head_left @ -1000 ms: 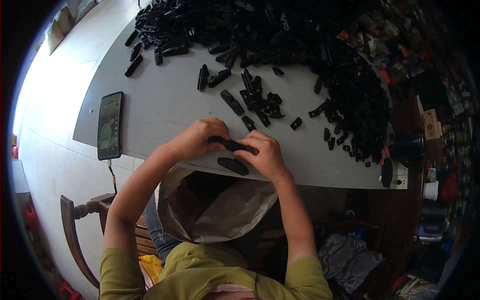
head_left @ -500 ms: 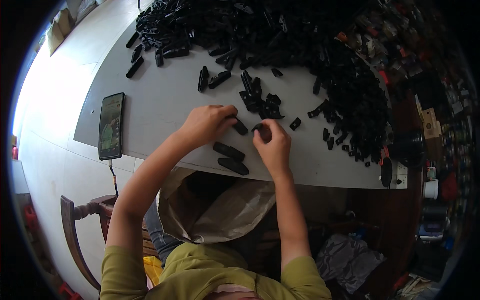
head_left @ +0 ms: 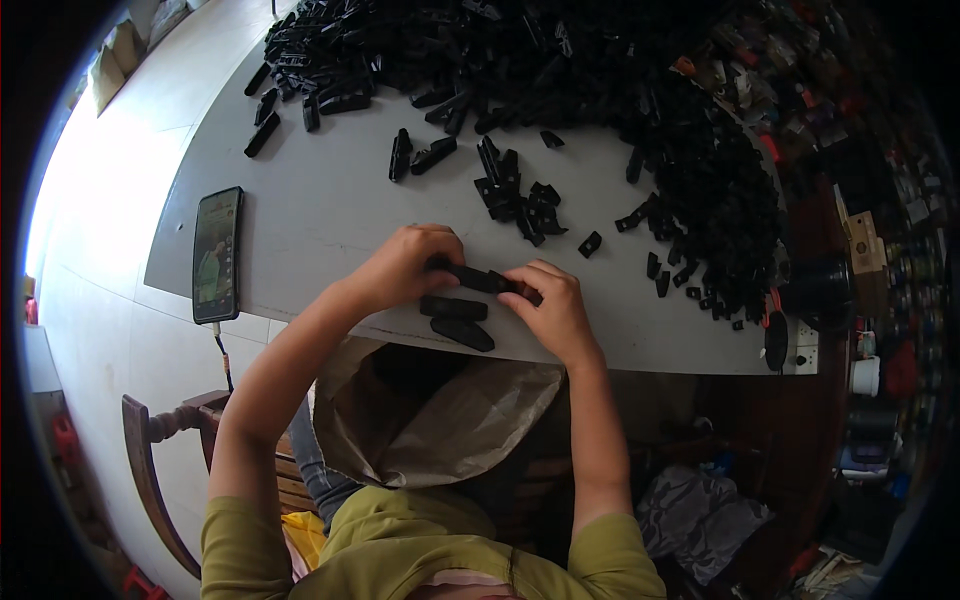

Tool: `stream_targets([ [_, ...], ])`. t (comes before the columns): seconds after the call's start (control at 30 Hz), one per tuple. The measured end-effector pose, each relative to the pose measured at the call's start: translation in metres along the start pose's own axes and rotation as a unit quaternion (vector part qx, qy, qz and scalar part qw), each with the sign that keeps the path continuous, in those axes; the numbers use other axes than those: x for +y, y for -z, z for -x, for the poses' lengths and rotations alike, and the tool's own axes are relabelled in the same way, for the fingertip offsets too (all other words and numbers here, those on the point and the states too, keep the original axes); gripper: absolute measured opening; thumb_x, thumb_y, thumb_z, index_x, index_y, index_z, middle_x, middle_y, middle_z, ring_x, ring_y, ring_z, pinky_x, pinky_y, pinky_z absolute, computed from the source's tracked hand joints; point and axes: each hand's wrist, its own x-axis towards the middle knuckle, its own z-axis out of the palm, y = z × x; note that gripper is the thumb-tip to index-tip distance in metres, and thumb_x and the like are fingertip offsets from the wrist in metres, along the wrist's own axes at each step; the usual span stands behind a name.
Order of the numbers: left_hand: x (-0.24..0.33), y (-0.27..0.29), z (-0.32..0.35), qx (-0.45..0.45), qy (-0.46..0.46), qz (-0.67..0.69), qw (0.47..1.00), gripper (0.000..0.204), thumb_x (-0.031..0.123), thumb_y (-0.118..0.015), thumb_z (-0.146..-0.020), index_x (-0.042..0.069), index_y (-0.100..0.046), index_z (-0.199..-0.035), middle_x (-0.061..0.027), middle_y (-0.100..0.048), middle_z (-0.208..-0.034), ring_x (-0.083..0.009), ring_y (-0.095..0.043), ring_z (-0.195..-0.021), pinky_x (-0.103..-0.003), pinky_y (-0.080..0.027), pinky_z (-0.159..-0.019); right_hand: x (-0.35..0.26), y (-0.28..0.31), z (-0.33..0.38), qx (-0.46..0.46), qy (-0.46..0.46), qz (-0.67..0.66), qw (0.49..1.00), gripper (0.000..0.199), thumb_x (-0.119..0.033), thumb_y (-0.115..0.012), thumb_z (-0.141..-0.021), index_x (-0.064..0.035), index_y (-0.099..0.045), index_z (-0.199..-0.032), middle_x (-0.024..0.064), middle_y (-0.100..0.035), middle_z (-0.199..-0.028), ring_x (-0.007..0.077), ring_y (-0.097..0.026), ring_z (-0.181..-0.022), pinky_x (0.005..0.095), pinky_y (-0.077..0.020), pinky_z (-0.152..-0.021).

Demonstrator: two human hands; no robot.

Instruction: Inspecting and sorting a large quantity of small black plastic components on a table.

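My left hand [head_left: 408, 264] grips one end of a long black plastic part [head_left: 470, 278], held level just above the table near its front edge. At the part's other end, my right hand [head_left: 552, 306] pinches a small black plastic piece [head_left: 499, 283] that touches it. How the two join is partly hidden by my fingers. Two more long black parts [head_left: 453, 308] lie side by side just below my hands. Beyond them sits a small cluster of black pieces [head_left: 518, 200], with one loose small piece [head_left: 590, 244] to its right.
A large heap of black plastic parts [head_left: 450, 50] covers the far side of the grey table [head_left: 320, 200], and small pieces [head_left: 700, 220] pile up at right. A phone [head_left: 217, 255] rests at the left edge. Below the front edge an open brown sack [head_left: 450, 430] lies over my lap.
My right hand has moved down with the small piece, bringing it against the end of the long part. My left hand has shifted slightly down and left, turning the long part nearly level.
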Motion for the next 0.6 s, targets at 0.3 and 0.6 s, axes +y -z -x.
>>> stream_targets([
  [0.3, 0.005, 0.007, -0.002, -0.038, -0.063, 0.001, 0.997, 0.019, 0.004, -0.072, -0.07, 0.004, -0.062, -0.086, -0.009, -0.064, -0.094, -0.0272, -0.06, -0.087, -0.035, -0.049, -0.075, 0.001, -0.012, -0.011, 0.053, 0.087, 0.04, 0.994, 0.027, -0.014, -0.079, -0.07, -0.0029, -0.068, -0.092, 0.0073, -0.058, -0.09, 0.0233, -0.06, -0.074, 0.0329, -0.0495, -0.065],
  [0.6, -0.04, 0.049, -0.024, 0.278, 0.119, -0.272, 0.914, 0.028, 0.009, -0.072, -0.074, 0.003, -0.056, -0.096, -0.0119, -0.061, -0.092, -0.0248, -0.062, -0.082, -0.033, -0.051, -0.07, 0.003, -0.013, -0.036, 0.095, -0.04, 0.287, 0.953, 0.024, -0.017, -0.072, -0.078, -0.0021, -0.062, -0.095, 0.0125, -0.061, -0.092, 0.0306, -0.063, -0.082, 0.0387, -0.0521, -0.068],
])
